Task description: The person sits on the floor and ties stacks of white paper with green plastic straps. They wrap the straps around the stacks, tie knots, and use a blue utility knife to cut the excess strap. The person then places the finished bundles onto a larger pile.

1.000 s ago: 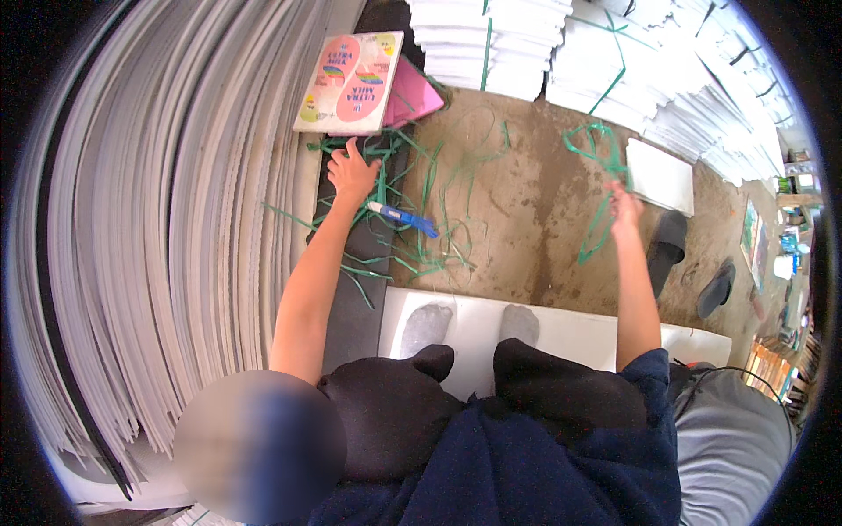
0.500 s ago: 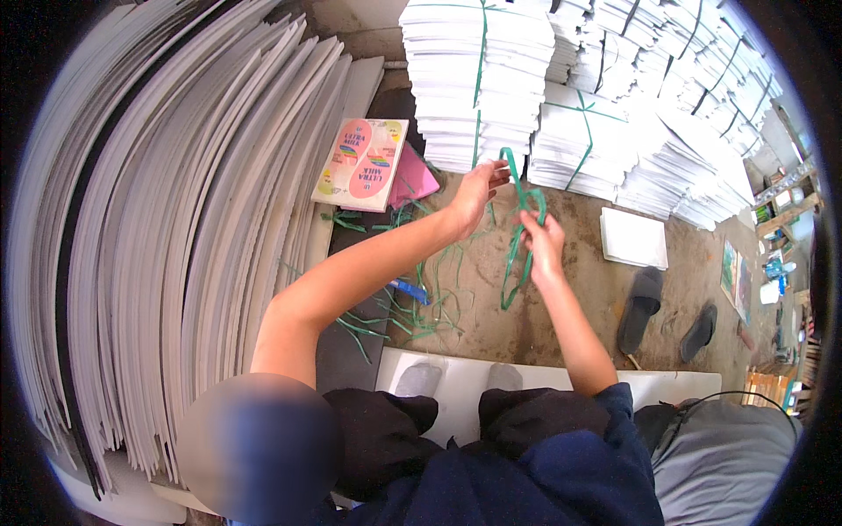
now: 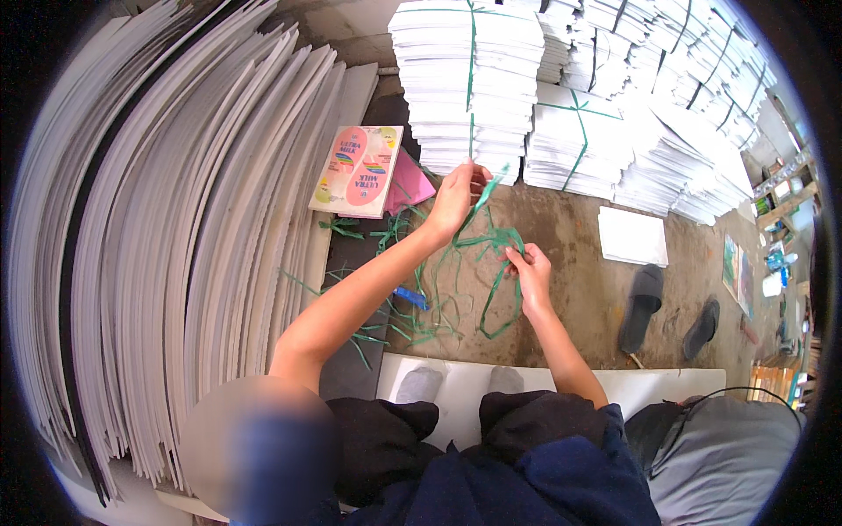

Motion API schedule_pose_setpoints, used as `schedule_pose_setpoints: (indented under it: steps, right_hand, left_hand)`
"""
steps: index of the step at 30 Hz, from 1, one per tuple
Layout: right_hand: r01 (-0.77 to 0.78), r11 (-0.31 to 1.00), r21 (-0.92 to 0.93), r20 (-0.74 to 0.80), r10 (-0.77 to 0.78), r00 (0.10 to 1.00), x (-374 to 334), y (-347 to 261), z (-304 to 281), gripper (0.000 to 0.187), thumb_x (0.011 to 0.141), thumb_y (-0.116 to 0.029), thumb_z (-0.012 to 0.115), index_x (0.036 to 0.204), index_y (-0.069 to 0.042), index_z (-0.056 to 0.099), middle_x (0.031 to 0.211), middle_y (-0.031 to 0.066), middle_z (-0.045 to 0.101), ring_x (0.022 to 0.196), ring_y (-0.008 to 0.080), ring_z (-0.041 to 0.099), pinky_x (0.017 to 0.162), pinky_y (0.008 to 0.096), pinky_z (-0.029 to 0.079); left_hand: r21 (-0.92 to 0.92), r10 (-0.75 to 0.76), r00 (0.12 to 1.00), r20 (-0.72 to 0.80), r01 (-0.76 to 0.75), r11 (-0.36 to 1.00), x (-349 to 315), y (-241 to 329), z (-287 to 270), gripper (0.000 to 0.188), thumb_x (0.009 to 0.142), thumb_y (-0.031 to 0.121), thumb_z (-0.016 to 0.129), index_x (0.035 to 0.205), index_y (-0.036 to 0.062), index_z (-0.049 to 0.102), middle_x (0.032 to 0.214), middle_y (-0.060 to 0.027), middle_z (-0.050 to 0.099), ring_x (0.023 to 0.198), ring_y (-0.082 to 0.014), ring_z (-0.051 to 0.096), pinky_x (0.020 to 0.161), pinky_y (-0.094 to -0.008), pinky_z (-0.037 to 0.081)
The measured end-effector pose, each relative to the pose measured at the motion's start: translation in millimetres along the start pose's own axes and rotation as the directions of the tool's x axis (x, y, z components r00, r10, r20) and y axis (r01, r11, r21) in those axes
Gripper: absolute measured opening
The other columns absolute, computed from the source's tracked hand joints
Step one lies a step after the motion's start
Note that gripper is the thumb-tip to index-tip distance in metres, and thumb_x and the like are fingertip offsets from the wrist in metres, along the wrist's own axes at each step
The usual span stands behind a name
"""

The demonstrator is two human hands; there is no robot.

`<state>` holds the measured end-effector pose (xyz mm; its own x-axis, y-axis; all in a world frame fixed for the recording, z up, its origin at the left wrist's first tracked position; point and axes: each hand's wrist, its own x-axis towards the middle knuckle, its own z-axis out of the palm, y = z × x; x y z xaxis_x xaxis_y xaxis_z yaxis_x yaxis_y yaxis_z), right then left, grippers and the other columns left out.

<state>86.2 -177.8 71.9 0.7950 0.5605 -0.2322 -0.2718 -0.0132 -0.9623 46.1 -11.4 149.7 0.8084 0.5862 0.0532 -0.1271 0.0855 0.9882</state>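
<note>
A length of green plastic twine [image 3: 485, 238] stretches between my two hands above the floor. My left hand [image 3: 453, 200] is closed on one part of it, with a free end sticking up past the fingers. Lower and to the right, my right hand [image 3: 531, 273] pinches the twine where it bunches together. From that bunch a loop of the same twine hangs down. Below my hands, loose green scraps lie strewn over the floor around a blue tool or handle [image 3: 410, 298], partly under the strands; its kind is unclear.
Tall white paper stacks [image 3: 469, 83], some tied with green twine, stand ahead and to the right. Large upright sheets [image 3: 197, 254] line my left. Nearby lie a printed pink-and-yellow board [image 3: 360, 171], a small white stack [image 3: 632, 236] and dark slippers [image 3: 641, 309]. Another person's grey-clothed leg [image 3: 728, 456] is at right.
My left hand has moved left and slightly down, and my right hand has dropped lower. The twine between them has spread sideways, with its loop still hanging from the right hand.
</note>
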Motion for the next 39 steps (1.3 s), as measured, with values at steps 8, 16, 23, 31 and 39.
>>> schedule_pose_setpoints:
  steps: [8, 16, 23, 31, 39]
  right_hand:
    - [-0.117, 0.993, 0.023, 0.048, 0.116, 0.992, 3, 10, 3, 0.019, 0.081, -0.013, 0.058, 0.092, 0.0, 0.052, 0.083, 0.0101, 0.063, 0.065, 0.0125, 0.055, 0.062, 0.0259, 0.04]
    - [0.484, 0.665, -0.569, 0.131, -0.508, 0.851, 15, -52, -7, 0.051, 0.076, -0.015, 0.064, 0.12, 0.0, 0.042, 0.117, 0.013, 0.05, 0.103, 0.0235, 0.051, 0.089, 0.0349, 0.04]
    - [0.592, 0.777, -0.217, 0.274, -0.533, 0.8, 7, -103, 22, 0.037, 0.076, -0.001, 0.061, 0.111, -0.001, 0.048, 0.102, 0.0084, 0.057, 0.091, 0.0147, 0.055, 0.077, 0.0272, 0.046]
    - [0.418, 0.907, 0.05, 0.153, -0.421, 0.894, 14, -86, 20, 0.028, 0.078, 0.001, 0.058, 0.104, 0.001, 0.049, 0.089, 0.0084, 0.058, 0.08, 0.0142, 0.056, 0.072, 0.0258, 0.048]
    - [0.507, 0.862, 0.028, -0.033, -0.506, 0.862, 32, -77, 1, 0.02, 0.078, 0.003, 0.057, 0.096, 0.003, 0.051, 0.087, 0.0106, 0.058, 0.082, 0.0157, 0.057, 0.069, 0.0282, 0.052]
  left_hand:
    - [0.093, -0.102, 0.985, 0.138, 0.09, 0.992, -22, -8, -11, 0.043, 0.092, 0.04, 0.031, 0.08, 0.0031, 0.05, 0.061, -0.0005, 0.046, 0.053, -0.0086, 0.044, 0.054, -0.0243, 0.039]
    - [0.476, 0.042, 0.998, 0.054, -0.063, 0.877, -27, 9, -18, 0.041, 0.091, 0.034, 0.037, 0.078, -0.0037, 0.047, 0.056, -0.0131, 0.041, 0.053, -0.0206, 0.038, 0.055, -0.0355, 0.037]
    - [0.529, 0.04, 0.995, 0.096, -0.085, 0.844, -25, 0, -12, 0.037, 0.091, 0.03, 0.038, 0.079, -0.0029, 0.048, 0.058, -0.0199, 0.045, 0.057, -0.0341, 0.044, 0.057, -0.0393, 0.038]
    - [0.577, 0.248, 0.952, 0.181, -0.307, 0.757, -38, 4, -7, 0.021, 0.088, 0.021, 0.045, 0.082, 0.0005, 0.046, 0.071, -0.0188, 0.05, 0.067, -0.0375, 0.049, 0.059, -0.0418, 0.039]
    - [0.502, 0.108, 0.946, 0.306, -0.256, 0.826, -34, -17, -25, 0.018, 0.088, 0.019, 0.046, 0.084, 0.0017, 0.05, 0.067, -0.0137, 0.049, 0.06, -0.0284, 0.048, 0.057, -0.0349, 0.039]
